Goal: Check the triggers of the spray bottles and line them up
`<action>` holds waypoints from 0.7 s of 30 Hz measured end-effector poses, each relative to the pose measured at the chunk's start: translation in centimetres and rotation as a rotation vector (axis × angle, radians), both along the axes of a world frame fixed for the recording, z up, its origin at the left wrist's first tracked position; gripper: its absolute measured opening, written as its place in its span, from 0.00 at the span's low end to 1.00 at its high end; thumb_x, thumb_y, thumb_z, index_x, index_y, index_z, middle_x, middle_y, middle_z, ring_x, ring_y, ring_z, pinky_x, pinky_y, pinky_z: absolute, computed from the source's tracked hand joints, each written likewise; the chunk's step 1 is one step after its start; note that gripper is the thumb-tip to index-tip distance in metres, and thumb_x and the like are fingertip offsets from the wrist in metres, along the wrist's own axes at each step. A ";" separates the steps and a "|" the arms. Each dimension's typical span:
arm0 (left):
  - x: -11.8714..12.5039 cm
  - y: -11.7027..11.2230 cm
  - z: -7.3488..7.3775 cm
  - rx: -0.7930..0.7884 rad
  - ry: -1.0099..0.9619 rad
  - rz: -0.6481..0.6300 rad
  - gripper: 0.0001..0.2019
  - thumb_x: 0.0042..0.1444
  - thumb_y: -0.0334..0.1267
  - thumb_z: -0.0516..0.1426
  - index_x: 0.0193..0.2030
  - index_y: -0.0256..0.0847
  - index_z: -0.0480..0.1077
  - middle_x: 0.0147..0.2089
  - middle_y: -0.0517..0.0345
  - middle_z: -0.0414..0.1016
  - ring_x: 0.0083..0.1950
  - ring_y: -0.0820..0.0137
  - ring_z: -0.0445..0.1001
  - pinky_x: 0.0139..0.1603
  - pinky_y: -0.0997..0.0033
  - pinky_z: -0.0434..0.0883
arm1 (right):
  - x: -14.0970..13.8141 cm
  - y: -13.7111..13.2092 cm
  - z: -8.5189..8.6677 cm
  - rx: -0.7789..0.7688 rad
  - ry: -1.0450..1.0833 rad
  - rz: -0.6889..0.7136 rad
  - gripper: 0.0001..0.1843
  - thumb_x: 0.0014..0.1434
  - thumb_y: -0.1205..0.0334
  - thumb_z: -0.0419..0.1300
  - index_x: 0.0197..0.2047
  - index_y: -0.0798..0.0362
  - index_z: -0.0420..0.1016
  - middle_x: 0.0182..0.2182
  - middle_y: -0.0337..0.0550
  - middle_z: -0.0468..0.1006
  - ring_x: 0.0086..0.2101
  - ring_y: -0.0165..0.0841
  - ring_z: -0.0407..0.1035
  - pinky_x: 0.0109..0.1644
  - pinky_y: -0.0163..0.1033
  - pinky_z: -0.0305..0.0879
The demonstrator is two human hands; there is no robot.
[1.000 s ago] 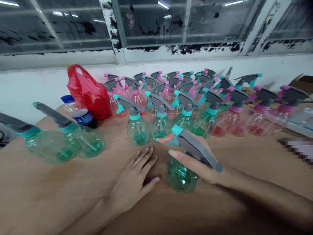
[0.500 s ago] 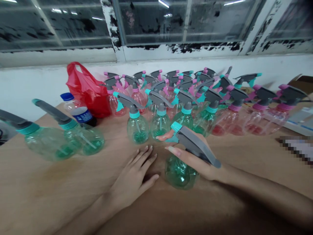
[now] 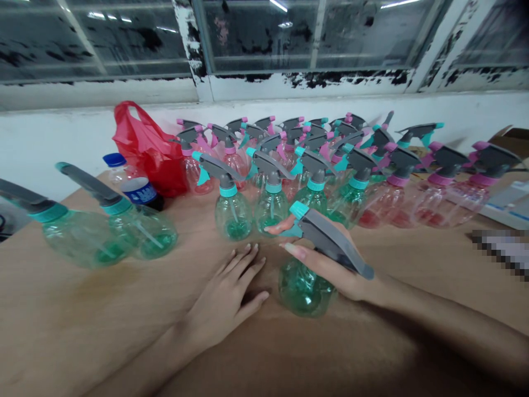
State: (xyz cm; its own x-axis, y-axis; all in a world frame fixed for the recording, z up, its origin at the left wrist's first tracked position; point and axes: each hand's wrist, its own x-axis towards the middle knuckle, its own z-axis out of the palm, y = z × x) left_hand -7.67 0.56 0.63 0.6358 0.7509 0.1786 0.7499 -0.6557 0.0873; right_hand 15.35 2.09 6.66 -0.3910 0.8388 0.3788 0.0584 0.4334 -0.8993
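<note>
Head: one of two hands (image 3: 227, 303) grips one sprayer (image 3: 306, 289).

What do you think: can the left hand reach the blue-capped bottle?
Probably yes: the left hand holds nothing, and a gap beside one green spray bottle leads to the blue-capped bottle.

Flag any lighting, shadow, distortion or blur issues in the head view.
Head view: white light streaks in the dark glass window; shadow on the brown wooden table below the right hand's forearm; leftmost transparent green plastic spray bottle looks stretched, probably lens distortion; pixelated patch at right; near tabletop soft.
</note>
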 end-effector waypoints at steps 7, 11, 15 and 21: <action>0.0 0.0 0.0 0.011 0.013 0.004 0.27 0.65 0.50 0.50 0.66 0.37 0.57 0.68 0.47 0.57 0.68 0.59 0.54 0.66 0.53 0.52 | 0.0 -0.2 0.3 -0.026 0.009 0.008 0.12 0.59 0.55 0.59 0.46 0.47 0.71 0.28 0.37 0.74 0.30 0.32 0.72 0.36 0.38 0.69; 0.0 0.0 0.0 0.029 0.015 -0.005 0.28 0.65 0.49 0.51 0.66 0.36 0.56 0.68 0.47 0.56 0.69 0.59 0.53 0.66 0.54 0.52 | 0.0 -0.3 0.5 -0.031 0.000 0.021 0.11 0.60 0.55 0.58 0.46 0.47 0.70 0.26 0.35 0.72 0.24 0.29 0.68 0.30 0.37 0.67; 0.1 0.1 0.1 0.030 0.017 -0.005 0.27 0.65 0.49 0.51 0.66 0.37 0.56 0.68 0.47 0.57 0.68 0.59 0.54 0.66 0.54 0.54 | 0.1 -0.2 0.6 0.026 -0.015 -0.005 0.11 0.60 0.56 0.59 0.46 0.47 0.70 0.30 0.37 0.75 0.22 0.28 0.66 0.28 0.37 0.65; 0.0 0.0 0.0 0.072 0.009 -0.019 0.27 0.64 0.49 0.51 0.65 0.36 0.57 0.67 0.45 0.58 0.67 0.57 0.57 0.65 0.53 0.55 | 0.2 -0.2 0.9 0.121 -0.040 -0.029 0.11 0.59 0.59 0.60 0.46 0.48 0.71 0.37 0.38 0.77 0.29 0.30 0.69 0.37 0.39 0.66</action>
State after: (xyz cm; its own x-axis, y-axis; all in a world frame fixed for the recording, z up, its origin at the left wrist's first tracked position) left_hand -7.68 0.59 0.60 0.6518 0.7239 0.2261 0.7377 -0.6743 0.0324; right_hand 15.57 1.87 7.56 -0.3839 0.7991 0.4626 0.1075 0.5363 -0.8372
